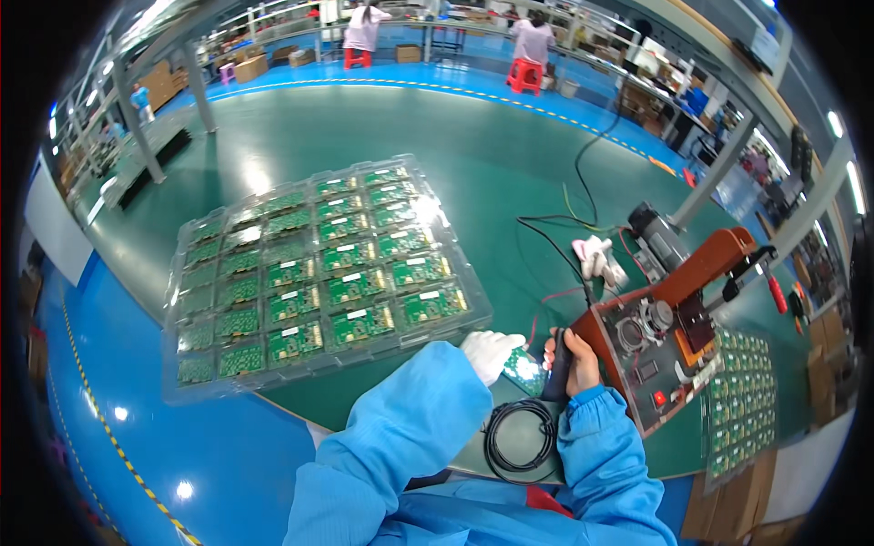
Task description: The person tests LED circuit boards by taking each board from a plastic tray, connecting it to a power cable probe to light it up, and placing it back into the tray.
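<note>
My left hand, in a white glove, pinches a small green circuit board by its left edge. My bare right hand is wrapped round a black handheld tool, which stands upright right beside the board. Whether the tool's lower end touches the board, I cannot tell. A bright patch of light lies on the board. Just below both hands, a coil of black cable rests on the green table. To the left sits a clear plastic tray with rows of green circuit boards in its pockets.
Close by on the right stands a red-brown test fixture with a red-handled clamp. Behind it are a grey motor and a crumpled white glove. Another board tray lies far right. Black cables cross the table.
</note>
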Motion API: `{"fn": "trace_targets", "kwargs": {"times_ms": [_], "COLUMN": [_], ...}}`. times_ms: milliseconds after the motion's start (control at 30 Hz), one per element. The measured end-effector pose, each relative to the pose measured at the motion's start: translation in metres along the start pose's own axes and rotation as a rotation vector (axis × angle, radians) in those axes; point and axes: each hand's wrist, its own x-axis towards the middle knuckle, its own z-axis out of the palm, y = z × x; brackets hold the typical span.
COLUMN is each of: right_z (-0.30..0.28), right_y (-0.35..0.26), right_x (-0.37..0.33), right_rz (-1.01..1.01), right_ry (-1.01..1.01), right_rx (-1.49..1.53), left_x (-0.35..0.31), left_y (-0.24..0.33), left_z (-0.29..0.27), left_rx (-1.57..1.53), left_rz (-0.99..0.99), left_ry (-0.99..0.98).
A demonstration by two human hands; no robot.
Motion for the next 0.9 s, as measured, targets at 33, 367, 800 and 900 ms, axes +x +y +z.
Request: {"fn": "trace_targets", "kwargs": {"times_ms": [33,367,800,900], "right_z": [0.0003,-0.002,0.0009,0.0019], "right_y": [-0.0003,-0.005,-0.0039,-0.0043], "right_x": [0.0011,-0.0011,-0.0013,-0.0016], "right_rz": [0.013,0.005,0.0,0.002], "right_ry": [0.002,0.001,-0.001,0.003], "right_rx": [0.016,0.003,-0.003,-0.007], "left_x": [0.0011,0.0056,0.0017,0.0008], "left_y": [0.0017,0.0026,-0.0017,0.0002], "left_z": [-0.0036,-0.0042,-0.0004,-0.0016], "left_rx": [-0.028,-0.114,-0.142,-0.1], "left_rz": [-0.014,-0.015,0.023,0.014], "left_ry": [-0.005,-0.003,0.04,0.029]}}
